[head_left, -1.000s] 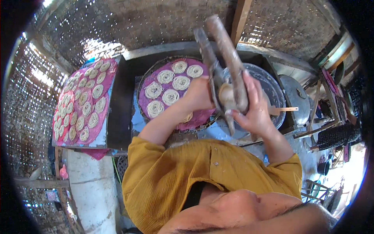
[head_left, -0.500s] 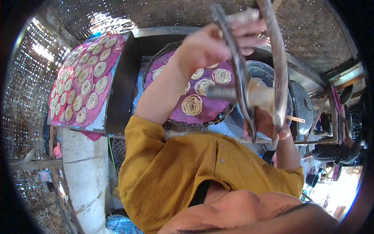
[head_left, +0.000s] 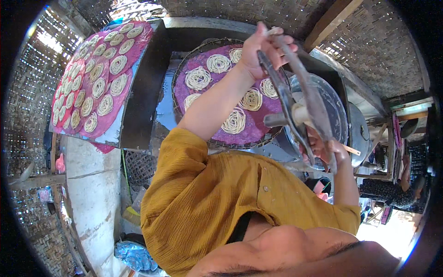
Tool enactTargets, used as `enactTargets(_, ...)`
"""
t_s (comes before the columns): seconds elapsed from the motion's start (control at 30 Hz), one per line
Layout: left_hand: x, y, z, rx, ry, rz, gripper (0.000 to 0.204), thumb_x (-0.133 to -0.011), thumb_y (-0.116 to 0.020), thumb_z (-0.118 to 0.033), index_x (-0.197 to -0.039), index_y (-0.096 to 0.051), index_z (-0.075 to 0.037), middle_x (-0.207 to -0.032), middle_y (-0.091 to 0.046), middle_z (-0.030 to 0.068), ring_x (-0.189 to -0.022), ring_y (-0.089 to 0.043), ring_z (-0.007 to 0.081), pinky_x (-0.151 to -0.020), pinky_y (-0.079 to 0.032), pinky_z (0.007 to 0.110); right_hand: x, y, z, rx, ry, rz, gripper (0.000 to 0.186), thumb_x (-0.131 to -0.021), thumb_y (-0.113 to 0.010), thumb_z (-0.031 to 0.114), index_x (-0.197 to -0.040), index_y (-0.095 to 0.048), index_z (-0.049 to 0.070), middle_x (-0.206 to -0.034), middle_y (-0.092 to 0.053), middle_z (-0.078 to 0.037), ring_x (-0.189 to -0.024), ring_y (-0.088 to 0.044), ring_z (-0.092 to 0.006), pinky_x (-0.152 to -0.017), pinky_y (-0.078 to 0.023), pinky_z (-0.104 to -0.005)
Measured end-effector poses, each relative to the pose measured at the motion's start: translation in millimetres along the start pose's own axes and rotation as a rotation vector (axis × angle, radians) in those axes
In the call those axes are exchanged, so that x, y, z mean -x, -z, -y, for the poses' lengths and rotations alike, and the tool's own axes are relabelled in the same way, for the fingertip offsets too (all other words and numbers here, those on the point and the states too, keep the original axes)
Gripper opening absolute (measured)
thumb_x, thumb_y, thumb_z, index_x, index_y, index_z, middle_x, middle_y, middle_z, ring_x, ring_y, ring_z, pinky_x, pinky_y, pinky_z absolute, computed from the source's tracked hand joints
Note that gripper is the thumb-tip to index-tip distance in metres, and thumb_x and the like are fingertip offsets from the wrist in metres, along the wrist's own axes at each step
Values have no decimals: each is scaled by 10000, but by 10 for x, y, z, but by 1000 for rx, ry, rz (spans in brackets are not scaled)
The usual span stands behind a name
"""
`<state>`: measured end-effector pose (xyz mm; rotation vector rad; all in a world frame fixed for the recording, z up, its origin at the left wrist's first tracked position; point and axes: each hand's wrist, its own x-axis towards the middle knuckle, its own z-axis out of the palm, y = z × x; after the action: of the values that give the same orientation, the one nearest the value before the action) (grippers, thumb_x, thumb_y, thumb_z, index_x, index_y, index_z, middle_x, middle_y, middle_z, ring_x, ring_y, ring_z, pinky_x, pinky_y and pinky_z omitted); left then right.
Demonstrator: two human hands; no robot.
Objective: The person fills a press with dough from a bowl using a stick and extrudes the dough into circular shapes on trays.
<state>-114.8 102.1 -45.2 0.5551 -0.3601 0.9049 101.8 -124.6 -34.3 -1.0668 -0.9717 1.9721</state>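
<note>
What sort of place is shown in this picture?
Probably a small, simple food workshop or home kitchen: pale noodle-like coils lie on a round tray lined in purple, a wide basin stands beside it, and a woven wall rises behind.

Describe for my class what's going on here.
A person's right hand grips the lower end of a two-barred tool; the left hand is at its upper end. Pale coils lie on a purple sheet on a round tray, with a basin to its right and more coils on sheets at far left.
</note>
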Motion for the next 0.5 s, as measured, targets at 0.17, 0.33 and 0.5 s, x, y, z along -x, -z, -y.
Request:
enactTargets(0.17, 153, 356, -53, 113, -33, -163, 427, -778, -468, -566, -802, -540, -145, -826, -553, 98, -819, -527, 275, -687, -453, 441, -246, -90, 38, 95, -123, -72, 814, -608, -639, 432, -1221, -359, -24, -979, -552, -199, -815, -573, -256, -710, -468, -337)
enactTargets(0.33, 289, 241, -17, 175, -46, -88, 432, -809, -427, -547, -741, -572, -146, -800, -565, 90, -807, -532, 300, -689, -441, 421, -69, -389, 200, 289, -154, -247, 887, -505, -665, 494, -1161, -419, -50, -927, -568, -184, -735, -584, -244, -610, -472, -318)
enactTargets(0.5, 199, -112, -88, 63, -120, -89, 369, -813, -424, -548, -748, -529, -201, -741, -529, 26, -736, -499, 229, -634, -430, 404, 24, -409, 471, 441, -86, -270, 641, -495, -679, 400, -945, -541, -36, -773, -567, -85, -673, -540, -168, -590, -426, -258)
